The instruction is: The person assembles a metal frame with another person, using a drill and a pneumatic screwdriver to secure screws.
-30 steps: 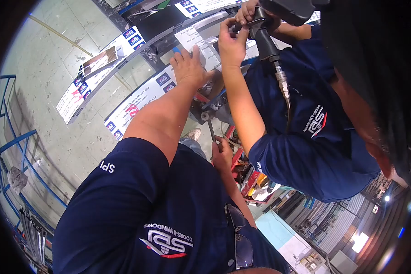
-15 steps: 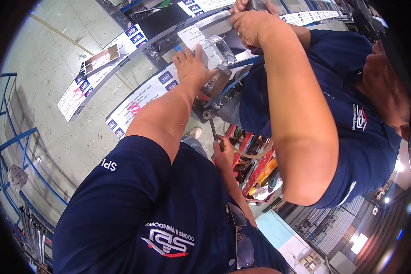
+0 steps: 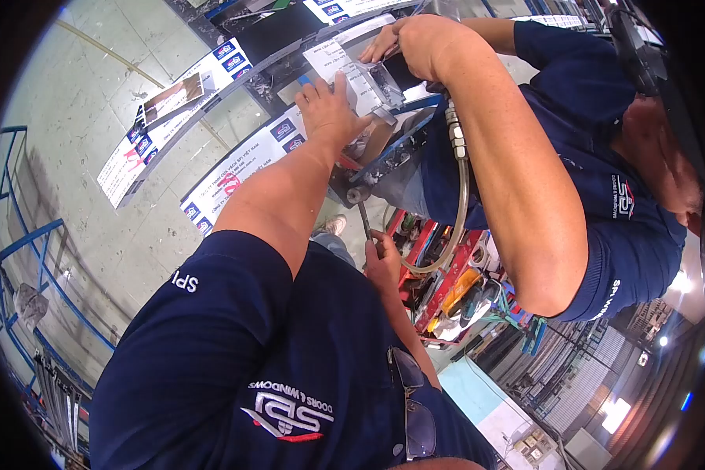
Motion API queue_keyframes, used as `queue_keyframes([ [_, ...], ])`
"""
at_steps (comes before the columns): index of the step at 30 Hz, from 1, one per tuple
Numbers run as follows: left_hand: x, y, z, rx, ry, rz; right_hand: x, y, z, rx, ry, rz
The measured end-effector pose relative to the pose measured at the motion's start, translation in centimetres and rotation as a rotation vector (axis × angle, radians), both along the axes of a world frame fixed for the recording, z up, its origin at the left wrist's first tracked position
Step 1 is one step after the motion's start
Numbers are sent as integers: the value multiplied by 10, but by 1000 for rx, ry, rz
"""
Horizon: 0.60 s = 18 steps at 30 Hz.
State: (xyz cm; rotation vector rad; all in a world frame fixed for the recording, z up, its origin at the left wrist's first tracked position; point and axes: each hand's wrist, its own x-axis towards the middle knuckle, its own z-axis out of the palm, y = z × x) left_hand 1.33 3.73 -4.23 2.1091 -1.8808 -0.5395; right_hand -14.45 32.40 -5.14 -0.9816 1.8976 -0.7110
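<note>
My left hand (image 3: 327,113) lies palm down, fingers spread, on a metal profile covered in white printed film (image 3: 338,64). A small blue piece (image 3: 304,80) shows by its fingertips. Lower down, my right hand (image 3: 382,260) is wrapped round a thin metal bar (image 3: 365,219). The bar's upper end meets a round metal knob (image 3: 358,194), like a vise handle on its screw. Just right of my left thumb is a metal block (image 3: 380,129). A co-worker's hand (image 3: 380,43) rests on the far end of the work; their other hand (image 3: 427,47) grips something mostly hidden.
A hose with a metal fitting (image 3: 457,141) hangs beside the co-worker's forearm. Red trays of tools (image 3: 439,301) stand below. Film-covered profiles (image 3: 247,168) extend to the left. A blue metal frame (image 3: 27,235) stands on the floor at far left.
The co-worker's hands have moved apart, one now down on the work. Their forearm has shifted and the hose fitting has come into sight. My hands stay nearly in place.
</note>
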Motion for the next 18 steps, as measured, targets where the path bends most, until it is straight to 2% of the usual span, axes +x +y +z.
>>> queue_keyframes([
  [8,-1,-1,-1,-8,-1,8,9,-3,13,-10,-47,-5],
  [18,-2,-2,-5,-1,-35,19,6,4,2,-12,-21,17],
])
